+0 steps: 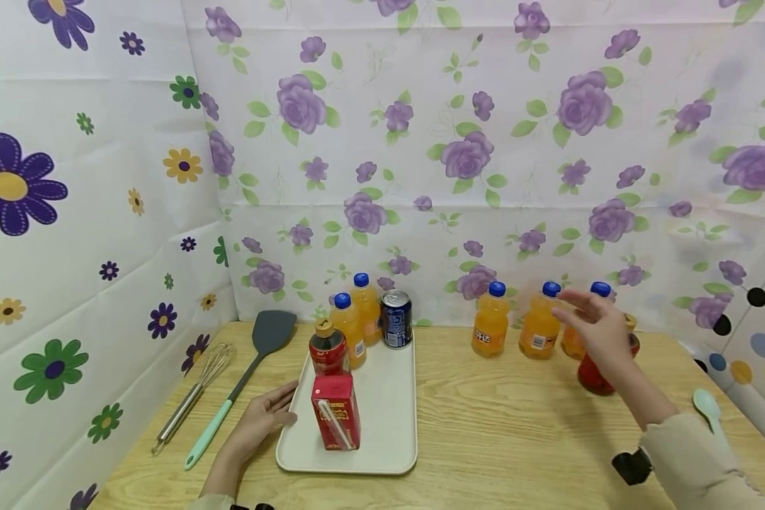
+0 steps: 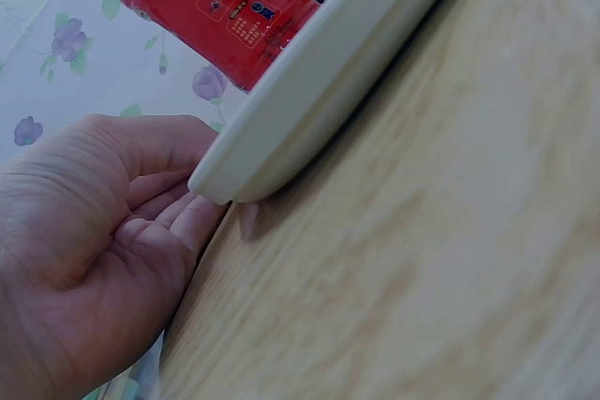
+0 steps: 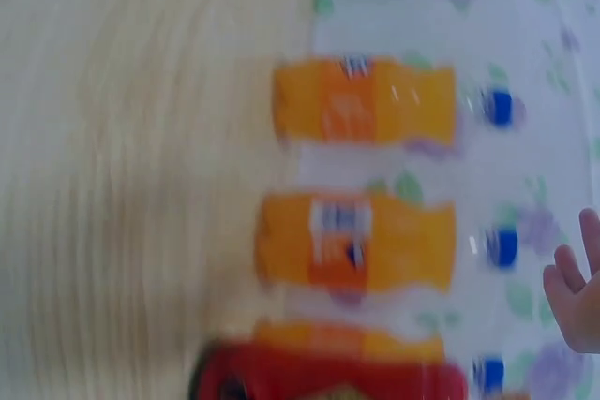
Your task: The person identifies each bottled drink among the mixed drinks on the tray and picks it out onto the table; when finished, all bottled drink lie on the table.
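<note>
My left hand [image 1: 263, 419] holds the left edge of a cream tray [image 1: 382, 457], with thumb at the rim and fingers curled beneath it in the left wrist view. On the tray stand a red drink carton [image 1: 336, 418] with a straw, a red bottle [image 2: 225, 11] with a gold cap, two orange soda bottles [image 1: 367, 312] and a dark blue can [image 1: 397, 320]. My right hand [image 1: 594, 329] is in the air at the right, fingers extended and holding nothing. It overlaps an orange soda bottle [image 1: 601, 289] and a second red bottle [image 1: 594, 375], partly hiding both.
Two more orange soda bottles, one at the left [image 1: 489, 322] and one beside it [image 1: 539, 326], stand near the back curtain. Left of the tray lie a whisk [image 1: 194, 397] and a spatula [image 1: 242, 375]. A pale green spoon [image 1: 707, 407] lies at the right.
</note>
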Demonstrator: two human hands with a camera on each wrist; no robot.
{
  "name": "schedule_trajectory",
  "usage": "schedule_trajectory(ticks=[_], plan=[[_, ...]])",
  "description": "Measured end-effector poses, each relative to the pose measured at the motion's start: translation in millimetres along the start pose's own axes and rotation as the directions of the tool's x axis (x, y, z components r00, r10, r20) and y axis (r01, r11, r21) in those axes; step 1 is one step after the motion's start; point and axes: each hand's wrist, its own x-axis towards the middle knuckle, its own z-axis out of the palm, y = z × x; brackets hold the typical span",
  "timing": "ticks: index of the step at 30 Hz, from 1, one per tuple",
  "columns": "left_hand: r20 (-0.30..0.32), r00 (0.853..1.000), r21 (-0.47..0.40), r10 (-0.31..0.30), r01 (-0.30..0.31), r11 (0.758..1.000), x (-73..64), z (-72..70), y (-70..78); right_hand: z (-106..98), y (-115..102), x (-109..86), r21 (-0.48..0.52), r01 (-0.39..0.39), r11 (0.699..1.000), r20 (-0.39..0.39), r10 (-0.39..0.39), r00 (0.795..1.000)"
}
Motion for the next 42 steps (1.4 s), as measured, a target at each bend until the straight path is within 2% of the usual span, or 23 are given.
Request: schedule_trajectory(ticks=[5,12,20,24,27,31,36,39,42], plan=[[-0.014,1.000,0.004,-0.009,0.009,1.000,-0.9,-0.4,-0.9,45.8,-3.8,-2.0,0.061,0.007,0.998,0.092,-0.013,0.996],[0.013,1.000,0.011,0.014,-0.014,1.000,0.5,-0.2,0.2,102.6,-19.1,-4.8,0.142,-0.016,0.990,0.194,-0.012,0.981],[0.020,0.999,0.006,0.027,-0.027,1.000,3.3,-1.0,1.5,167.3,-52.5,-2.7,0.237,-0.026,0.971,0.271,-0.041,0.962],[0.028,0.999,0.009,0.035,-0.035,0.999,1.1,-1.7,0.6,194.4,-69.9,-2.3,0.276,-0.059,0.959,0.318,-0.033,0.948],[0.024,0.999,0.005,0.022,-0.022,1.000,-1.0,-2.1,1.0,214.0,-80.9,-2.9,0.303,-0.047,0.952,0.355,-0.067,0.933],[0.013,1.000,0.009,0.010,-0.010,1.000,-0.3,-2.3,1.7,235.5,-96.5,-6.7,0.328,-0.017,0.944,0.384,-0.117,0.916],[0.013,1.000,0.013,0.003,-0.003,1.000,1.2,-2.5,-0.2,258.1,-102.1,-9.3,0.319,-0.032,0.947,0.434,-0.116,0.893],[0.007,1.000,0.011,0.002,-0.002,1.000,1.4,-1.4,-1.0,264.0,-106.4,-12.0,0.306,-0.045,0.951,0.478,-0.112,0.871],[0.000,1.000,0.014,0.007,-0.007,1.000,2.0,-0.3,-1.2,269.9,-110.1,-14.0,0.288,-0.037,0.957,0.501,-0.117,0.858]])
